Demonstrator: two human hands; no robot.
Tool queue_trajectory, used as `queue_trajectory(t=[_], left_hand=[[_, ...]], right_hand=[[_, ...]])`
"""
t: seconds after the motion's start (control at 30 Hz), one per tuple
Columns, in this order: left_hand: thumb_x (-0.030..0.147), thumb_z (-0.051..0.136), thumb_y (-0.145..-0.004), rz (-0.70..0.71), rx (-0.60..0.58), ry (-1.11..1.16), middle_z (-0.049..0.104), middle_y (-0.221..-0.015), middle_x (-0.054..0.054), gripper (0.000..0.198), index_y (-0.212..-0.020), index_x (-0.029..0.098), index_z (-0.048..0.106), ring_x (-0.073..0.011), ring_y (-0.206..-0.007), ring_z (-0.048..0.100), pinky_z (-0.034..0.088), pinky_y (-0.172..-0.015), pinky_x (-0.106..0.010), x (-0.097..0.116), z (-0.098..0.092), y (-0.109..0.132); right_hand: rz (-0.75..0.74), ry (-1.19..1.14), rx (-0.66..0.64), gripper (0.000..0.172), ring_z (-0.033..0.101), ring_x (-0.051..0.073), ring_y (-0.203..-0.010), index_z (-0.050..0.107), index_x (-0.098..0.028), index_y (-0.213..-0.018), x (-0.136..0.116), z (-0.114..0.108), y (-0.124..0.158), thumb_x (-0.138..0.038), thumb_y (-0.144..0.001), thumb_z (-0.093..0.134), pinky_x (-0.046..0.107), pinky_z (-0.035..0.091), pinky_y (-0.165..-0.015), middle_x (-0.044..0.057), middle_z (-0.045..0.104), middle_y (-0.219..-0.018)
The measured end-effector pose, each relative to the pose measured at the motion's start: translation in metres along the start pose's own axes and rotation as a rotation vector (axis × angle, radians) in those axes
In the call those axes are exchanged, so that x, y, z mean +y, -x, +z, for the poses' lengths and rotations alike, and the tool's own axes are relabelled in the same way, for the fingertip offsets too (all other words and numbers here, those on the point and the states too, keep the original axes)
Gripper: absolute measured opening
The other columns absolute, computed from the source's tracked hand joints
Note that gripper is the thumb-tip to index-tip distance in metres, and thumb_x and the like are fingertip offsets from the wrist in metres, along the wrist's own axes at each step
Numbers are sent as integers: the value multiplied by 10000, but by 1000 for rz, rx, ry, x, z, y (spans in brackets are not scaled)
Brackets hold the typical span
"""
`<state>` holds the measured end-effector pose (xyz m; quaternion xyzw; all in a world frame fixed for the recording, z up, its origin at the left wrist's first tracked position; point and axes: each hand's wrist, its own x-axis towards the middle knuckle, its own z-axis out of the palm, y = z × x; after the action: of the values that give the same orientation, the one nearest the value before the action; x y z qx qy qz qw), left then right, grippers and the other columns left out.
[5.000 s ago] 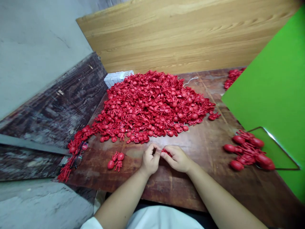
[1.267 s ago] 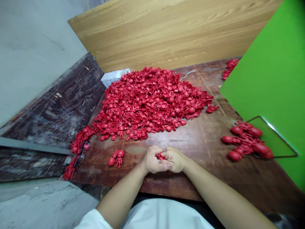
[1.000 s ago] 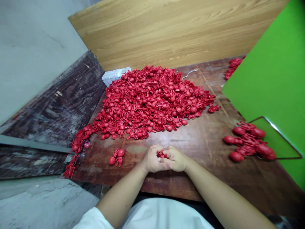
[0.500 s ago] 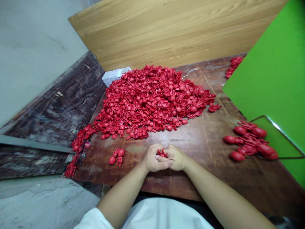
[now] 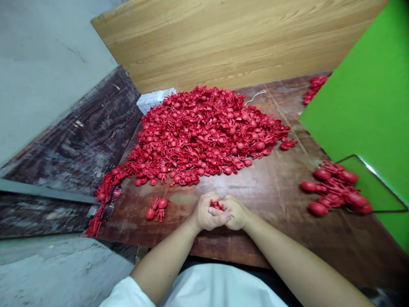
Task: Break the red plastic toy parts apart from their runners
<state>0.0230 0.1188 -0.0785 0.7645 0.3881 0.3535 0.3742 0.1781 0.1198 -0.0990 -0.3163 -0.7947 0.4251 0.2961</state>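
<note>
From my station, the head view reads as follows. The left hand [image 5: 207,212] and right hand [image 5: 234,212] are closed and pressed together above the table, fingers curled around a small red moulded piece [image 5: 217,205]. Only part of it shows between them, so I cannot tell which hand bears more of the grip.

Handling note: I judge the piece to be light, fairly stiff plastic. Its thin limbs look liable to bend or snap, and the smooth rounded parts may slip. Take hold at the thicker central part, not at a limb tip.

Location and surroundings: the hands and piece sit near the near edge of the dark worn wooden table [image 5: 277,192]. Just left of the hands lies a small group of red figures [image 5: 156,209]. Well ahead rises the large heap of red moulded parts [image 5: 204,132], with a stack of white sheets [image 5: 155,101] at its far left — a white cord [image 5: 255,97] lies at its far right. To the right are a loose cluster of larger red parts [image 5: 335,189] and a green board [image 5: 361,106]. At far left, eyeglasses [image 5: 108,211] lie among a strip of red parts [image 5: 105,200].
</note>
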Motion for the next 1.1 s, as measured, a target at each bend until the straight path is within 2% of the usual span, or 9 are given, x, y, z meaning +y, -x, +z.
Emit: queue_trajectory(t=[0.5,0.63,0.73,0.83,0.9,0.93,1.0,1.03,1.1], left_hand=[[497,554,-780,46,35,-80,381,-565,26,395,-590,224,343,-159,-585,406,380,-674,-356,0,1,0],[603,576,-776,55,53,-90,371,-566,33,487,-582,224,339,-154,-588,399,385,-677,-351,-1,1,0],[781,685,-625,50,87,-29,406,-624,30,642,-625,214,382,-146,-617,401,379,-645,-325,-1,-2,4],[871,725,-412,-10,108,119,467,-736,12,808,-780,193,485,-134,-648,418,386,-614,-291,6,-9,11],[892,691,-367,-36,116,206,495,-810,-12,908,-909,180,535,-139,-682,442,412,-632,-289,17,-15,18],[889,681,-402,-33,116,240,506,-843,-27,924,-971,173,558,-151,-711,464,426,-650,-292,23,-18,21],[814,678,-617,-15,146,275,521,-896,-47,796,-1077,170,593,-162,-756,506,442,-674,-292,38,-23,25],[708,698,-729,-5,160,272,526,-912,-48,670,-1122,175,597,-156,-761,517,450,-684,-289,45,-25,27],[490,748,-808,18,175,237,536,-927,-45,488,-1164,190,602,-157,-795,541,473,-730,-297,58,-29,31]], right_hand=[[-18,-10,9,451,420,114,-457,531,-204,-609,-1,3,0,-464,-977,503,264,318,-508,-20,486,-522],[-64,-1,19,443,418,111,-448,531,-205,-602,-1,4,0,-426,-983,488,258,328,-502,-22,484,-512],[-104,-6,17,434,471,120,-471,574,-204,-640,-6,-1,0,-422,-995,452,252,375,-517,-9,529,-530],[-218,-66,84,397,623,169,-641,661,-189,-878,-18,-10,-2,-488,-998,429,281,481,-650,58,679,-722],[-310,-124,149,489,649,183,-668,658,-179,-940,-29,-16,-3,-586,-992,391,294,504,-676,76,692,-750],[-343,-145,171,533,648,182,-658,650,-176,-926,-35,-18,-4,-624,-986,367,292,507,-664,77,685,-739],[-405,-162,214,560,640,172,-637,624,-178,-876,-46,-20,-5,-670,-964,371,282,506,-632,71,675,-727],[-439,-162,251,573,633,167,-618,612,-180,-855,-51,-20,-5,-696,-946,381,277,502,-611,65,670,-714],[-460,-135,293,603,615,159,-582,601,-175,-857,-62,-19,-6,-749,-896,421,268,495,-577,49,652,-684]])
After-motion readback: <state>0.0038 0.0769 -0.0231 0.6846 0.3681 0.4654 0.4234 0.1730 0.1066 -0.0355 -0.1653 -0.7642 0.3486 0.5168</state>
